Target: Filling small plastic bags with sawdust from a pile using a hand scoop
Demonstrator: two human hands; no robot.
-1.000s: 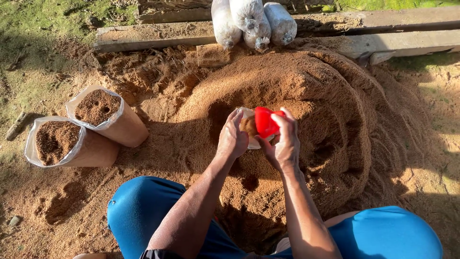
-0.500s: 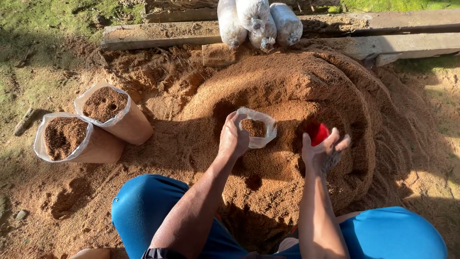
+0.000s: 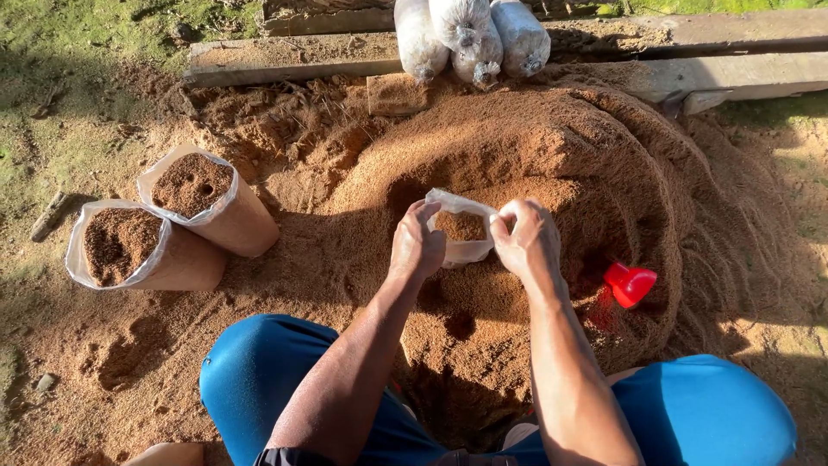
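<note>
My left hand and my right hand both grip the rim of a small clear plastic bag partly filled with brown sawdust. The bag rests on a big sawdust heap in front of me. A red scoop lies on the heap to the right of my right hand, apart from it.
Two filled clear bags of sawdust lean on the ground at the left. Three sealed whitish bags stand at the back against wooden planks. My knees in blue trousers frame the bottom.
My right hand held the red scoop over the bag, then dropped it on the heap to the right and came back to grip the bag's rim.
</note>
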